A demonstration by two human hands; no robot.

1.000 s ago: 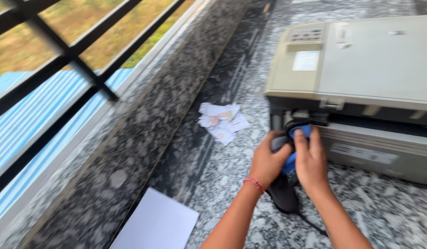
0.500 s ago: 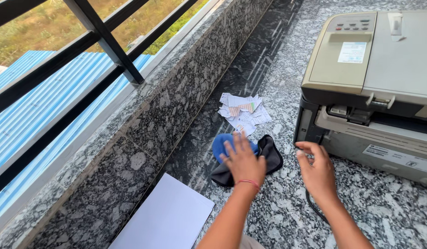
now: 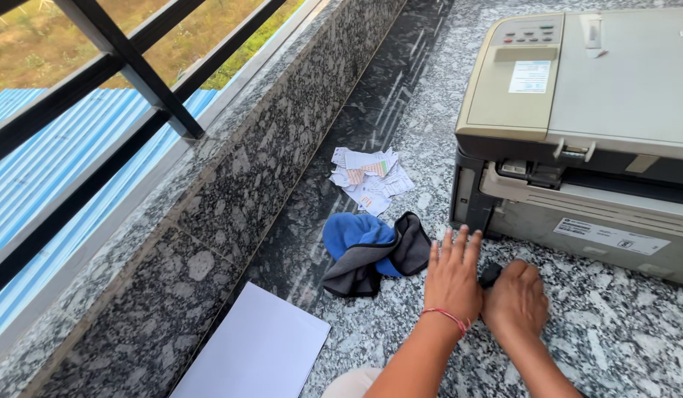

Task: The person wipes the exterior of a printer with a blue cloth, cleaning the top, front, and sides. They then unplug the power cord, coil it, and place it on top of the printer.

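My left hand [image 3: 452, 278], with a red thread at the wrist, lies flat on the speckled granite counter [image 3: 621, 332], fingers stretched out and holding nothing. My right hand [image 3: 515, 296] is right beside it, curled around a small black object [image 3: 490, 274] that shows only between the two hands. A crumpled blue and grey cloth [image 3: 371, 250] lies on the counter just left of my left hand, not touched. A beige and grey printer [image 3: 577, 110] stands just beyond both hands, its front flap ajar.
Torn paper scraps [image 3: 367, 177] lie behind the cloth. A blank white sheet [image 3: 260, 354] rests at the near left by the raised granite sill [image 3: 209, 214]. Black window bars [image 3: 128, 66] run above the sill, with a blue roof outside.
My left hand has let go of the cloth and moved right, flat beside my right hand. My right hand has closed over a small black object in front of the printer.
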